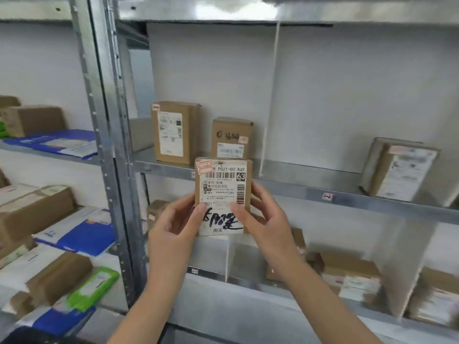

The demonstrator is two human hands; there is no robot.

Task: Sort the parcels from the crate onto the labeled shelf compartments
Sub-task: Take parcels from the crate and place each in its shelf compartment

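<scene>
Parcel (222, 194): held upright before the shelf (347, 193) edge, not yet placed.
Progress: two boxes (176, 131) already stand in the compartment behind; this one is pending (crate out of view).
Look: small brown carton, white barcode label, black scrawl.
Hands: left hand (171, 219) and right hand (263, 214) pinch its lower sides.

Bright even light, glare on top shelf beam (236, 11), blurred edges
</scene>
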